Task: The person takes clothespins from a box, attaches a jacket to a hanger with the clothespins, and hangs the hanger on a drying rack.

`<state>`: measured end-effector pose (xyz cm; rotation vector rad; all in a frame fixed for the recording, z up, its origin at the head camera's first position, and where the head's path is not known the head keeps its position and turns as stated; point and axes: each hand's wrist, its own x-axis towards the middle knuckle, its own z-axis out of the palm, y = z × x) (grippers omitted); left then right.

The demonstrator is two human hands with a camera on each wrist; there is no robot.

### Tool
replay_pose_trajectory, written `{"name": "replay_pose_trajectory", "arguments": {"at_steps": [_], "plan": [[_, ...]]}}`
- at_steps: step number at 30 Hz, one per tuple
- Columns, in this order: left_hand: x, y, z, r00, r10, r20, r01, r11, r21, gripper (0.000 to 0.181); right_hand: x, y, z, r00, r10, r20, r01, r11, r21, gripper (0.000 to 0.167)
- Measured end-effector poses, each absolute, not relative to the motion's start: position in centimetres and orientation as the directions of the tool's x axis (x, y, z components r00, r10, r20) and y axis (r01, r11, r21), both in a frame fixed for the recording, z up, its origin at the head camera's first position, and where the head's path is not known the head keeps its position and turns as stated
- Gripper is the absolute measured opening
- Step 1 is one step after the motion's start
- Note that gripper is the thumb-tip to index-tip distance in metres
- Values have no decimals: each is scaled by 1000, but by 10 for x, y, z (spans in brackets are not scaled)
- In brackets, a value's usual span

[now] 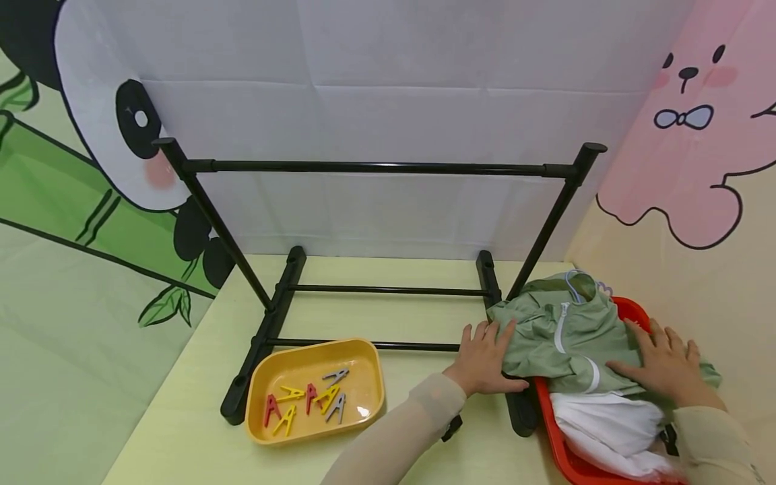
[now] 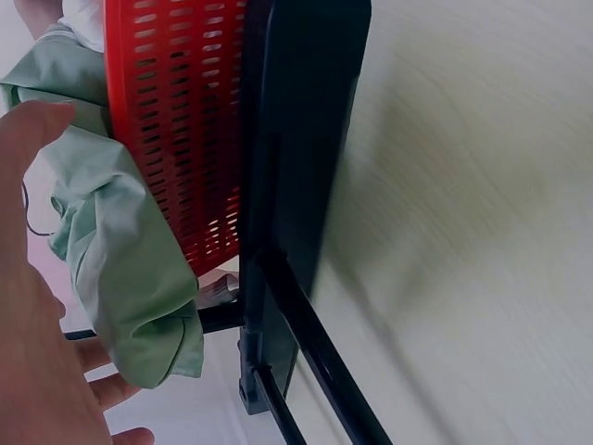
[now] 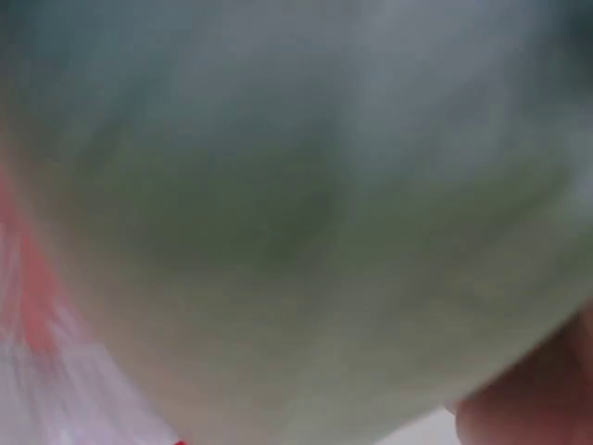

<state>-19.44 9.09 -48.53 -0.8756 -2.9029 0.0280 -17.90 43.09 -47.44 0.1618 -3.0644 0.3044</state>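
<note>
A green jacket [image 1: 594, 343] with a white zipper lies across the top of a red basket [image 1: 548, 421]. A pale blue hanger [image 1: 572, 286] shows at its collar. My left hand [image 1: 485, 360], fingers spread, is at the jacket's left-side sleeve; in the left wrist view that sleeve [image 2: 139, 269] hangs beside the basket, between thumb and fingers. On the jacket's other side rests my right hand [image 1: 663, 364], its fingers also spread. White cloth [image 1: 606, 421] lies in the basket below the jacket. Blurred green fabric [image 3: 306, 213] fills most of the right wrist view.
A black clothes rack [image 1: 376, 167] stands at the middle of the table, its right foot [image 1: 521, 414] beside the basket. Left of it, a yellow tray [image 1: 358, 353] holds several red, yellow and grey clothespins [image 1: 327, 397]. A cartoon-printed wall covering [image 1: 394, 121] is behind.
</note>
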Motion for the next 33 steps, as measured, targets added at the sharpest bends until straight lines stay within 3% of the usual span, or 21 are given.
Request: {"name": "replay_pose_trajectory", "arguments": {"at_steps": [33], "plan": [[-195, 108, -502, -855, 518, -6, 516, 851, -99, 107, -182, 433, -487, -993, -118, 20, -120, 972, -204, 104]]}}
